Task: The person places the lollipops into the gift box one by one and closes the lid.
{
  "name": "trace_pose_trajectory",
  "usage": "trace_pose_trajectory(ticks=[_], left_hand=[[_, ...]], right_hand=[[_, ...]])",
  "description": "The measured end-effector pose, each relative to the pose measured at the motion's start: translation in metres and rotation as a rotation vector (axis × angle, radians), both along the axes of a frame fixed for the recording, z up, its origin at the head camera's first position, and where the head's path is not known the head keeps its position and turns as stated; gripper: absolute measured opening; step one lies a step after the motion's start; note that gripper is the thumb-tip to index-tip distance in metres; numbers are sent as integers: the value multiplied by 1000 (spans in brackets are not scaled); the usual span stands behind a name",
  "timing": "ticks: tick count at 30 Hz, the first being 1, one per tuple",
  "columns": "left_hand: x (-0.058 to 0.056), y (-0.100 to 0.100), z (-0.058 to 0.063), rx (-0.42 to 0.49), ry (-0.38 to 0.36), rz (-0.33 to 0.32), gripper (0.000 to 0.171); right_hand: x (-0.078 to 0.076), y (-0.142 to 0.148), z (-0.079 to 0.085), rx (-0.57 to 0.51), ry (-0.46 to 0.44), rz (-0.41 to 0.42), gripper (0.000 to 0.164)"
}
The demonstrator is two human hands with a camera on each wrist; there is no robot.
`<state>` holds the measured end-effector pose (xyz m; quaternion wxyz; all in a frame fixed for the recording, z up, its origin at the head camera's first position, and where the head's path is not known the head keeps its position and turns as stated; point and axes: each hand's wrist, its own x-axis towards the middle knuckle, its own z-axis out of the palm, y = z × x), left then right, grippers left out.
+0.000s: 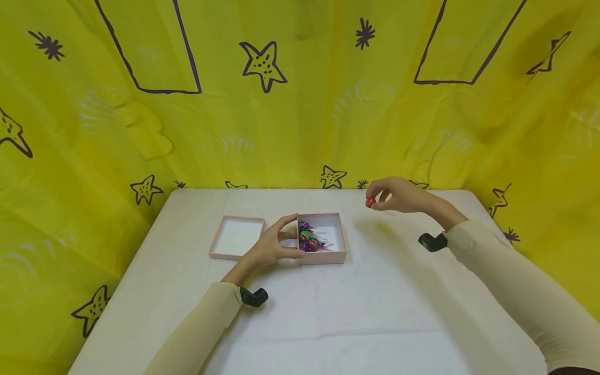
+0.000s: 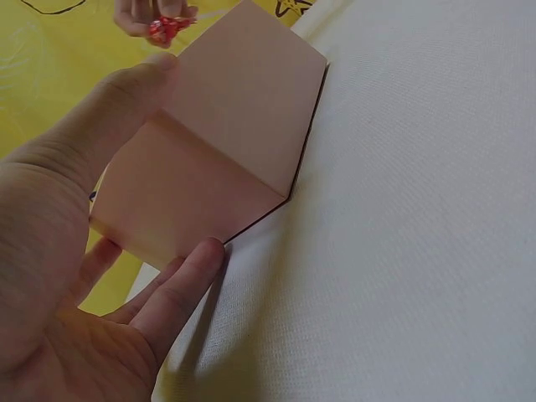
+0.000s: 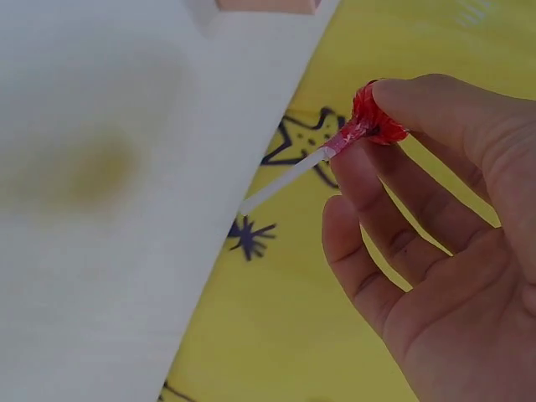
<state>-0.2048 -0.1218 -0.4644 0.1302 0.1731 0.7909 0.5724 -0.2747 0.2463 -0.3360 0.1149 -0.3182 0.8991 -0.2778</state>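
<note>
A small pink box (image 1: 323, 258) with a white inside stands open-topped in the middle of the table. My left hand (image 1: 268, 247) holds it by its left side, thumb toward the near corner and fingers toward the far one. Several wrapped lollipops (image 1: 307, 236) in purple, green and red lie inside, heads to the left and white sticks pointing right. Up and to the right of the box, my right hand (image 1: 398, 195) pinches a red-wrapped lollipop (image 3: 368, 121) by its head above the table. Its white stick shows in the right wrist view.
Left of the box lies its pink-edged lid (image 1: 237, 237), white inside facing up, partly behind the left hand. A white cloth covers the table (image 1: 365, 312). Yellow curtains (image 1: 300, 114) with drawn stars hang behind the table and at both sides.
</note>
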Motion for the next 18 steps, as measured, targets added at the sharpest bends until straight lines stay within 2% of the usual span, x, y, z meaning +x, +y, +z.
trace_pose_trajectory(ticks=[6, 11, 18], left_hand=[[-1, -1, -1, 3, 7, -5, 103], [-2, -1, -2, -14, 13, -1, 103], [-1, -1, 0, -2, 7, -2, 102]], right_hand=[[-2, -23, 6, 3, 32, 28, 16], [-3, -42, 9, -36, 45, 68, 18], [-3, -67, 6, -79, 4, 104, 18]])
